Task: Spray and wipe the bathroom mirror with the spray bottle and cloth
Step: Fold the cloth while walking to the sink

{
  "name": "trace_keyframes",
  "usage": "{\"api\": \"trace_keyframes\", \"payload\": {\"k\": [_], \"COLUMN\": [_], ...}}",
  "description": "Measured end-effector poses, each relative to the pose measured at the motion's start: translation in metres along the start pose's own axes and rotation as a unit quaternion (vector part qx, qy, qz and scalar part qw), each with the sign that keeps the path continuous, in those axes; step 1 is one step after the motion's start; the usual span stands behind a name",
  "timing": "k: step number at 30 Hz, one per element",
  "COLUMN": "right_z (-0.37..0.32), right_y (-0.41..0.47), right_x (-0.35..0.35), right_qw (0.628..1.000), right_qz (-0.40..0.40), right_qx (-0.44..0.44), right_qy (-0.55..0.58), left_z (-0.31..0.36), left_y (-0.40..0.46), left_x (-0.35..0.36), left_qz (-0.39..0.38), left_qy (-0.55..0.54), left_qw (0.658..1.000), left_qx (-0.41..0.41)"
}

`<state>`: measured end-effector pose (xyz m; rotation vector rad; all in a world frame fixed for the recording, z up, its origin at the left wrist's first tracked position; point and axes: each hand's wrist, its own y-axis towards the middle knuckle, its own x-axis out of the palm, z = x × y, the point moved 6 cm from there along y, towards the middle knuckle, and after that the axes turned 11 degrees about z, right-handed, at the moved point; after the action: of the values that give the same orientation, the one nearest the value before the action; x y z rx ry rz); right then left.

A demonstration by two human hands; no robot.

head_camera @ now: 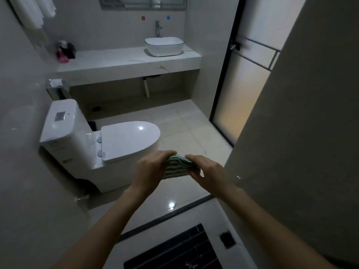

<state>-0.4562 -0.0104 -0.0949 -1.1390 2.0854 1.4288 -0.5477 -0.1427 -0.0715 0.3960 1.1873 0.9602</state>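
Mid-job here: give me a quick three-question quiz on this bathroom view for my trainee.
1. True or false: both hands hold the cloth.
2. What stands on the counter at its right end: A) basin, B) bucket, C) kettle?
3. Is the toilet lid up or down?

Key:
1. True: the left hand and right hand grip it between them.
2. A, the basin, under the tap.
3. Down.
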Motion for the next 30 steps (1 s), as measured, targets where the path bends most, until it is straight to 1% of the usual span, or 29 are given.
{"api": "trace_keyframes", "payload": {"k": [7, 10, 13, 18, 22, 24, 27, 30], "right_z": [0.071, 0.119, 0.174, 0.26, 0.311, 0.333, 0.374, 0.419], "right_y": [0.073, 0.113, 0.159, 0.247, 0.31, 0.332, 0.367, 0.409], "right_x": [0.051, 0.068, 0.082, 0.086, 0.096, 0.108, 0.131, 0.159], "right_qw": [0.999, 0.998, 0.997, 0.996, 0.996, 0.996, 0.996, 0.997], "right_qz": [0.002, 0.02, 0.022, 0.023, 0.019, 0.007, 0.0, 0.0], "right_qx": [-0.031, -0.049, -0.059, -0.054, -0.047, -0.034, -0.013, 0.005], "right_qy": [0.022, 0.028, 0.042, 0.064, 0.079, 0.085, 0.083, 0.078], "left_z": [-0.08, -0.112, -0.149, -0.2, -0.239, -0.263, -0.307, -0.36], "left_y": [0.058, 0.094, 0.138, 0.226, 0.284, 0.303, 0.335, 0.373], "left_x": [0.051, 0.082, 0.118, 0.168, 0.197, 0.214, 0.245, 0.279], "left_qz": [0.012, 0.012, -0.004, -0.032, -0.012, -0.015, -0.038, -0.047], "left_qy": [0.021, 0.045, 0.068, 0.086, 0.07, 0.07, 0.061, 0.048], "left_qw": [0.999, 0.998, 0.996, 0.992, 0.988, 0.985, 0.983, 0.985], "left_qx": [-0.036, -0.036, -0.051, -0.088, -0.138, -0.158, -0.168, -0.157]}}
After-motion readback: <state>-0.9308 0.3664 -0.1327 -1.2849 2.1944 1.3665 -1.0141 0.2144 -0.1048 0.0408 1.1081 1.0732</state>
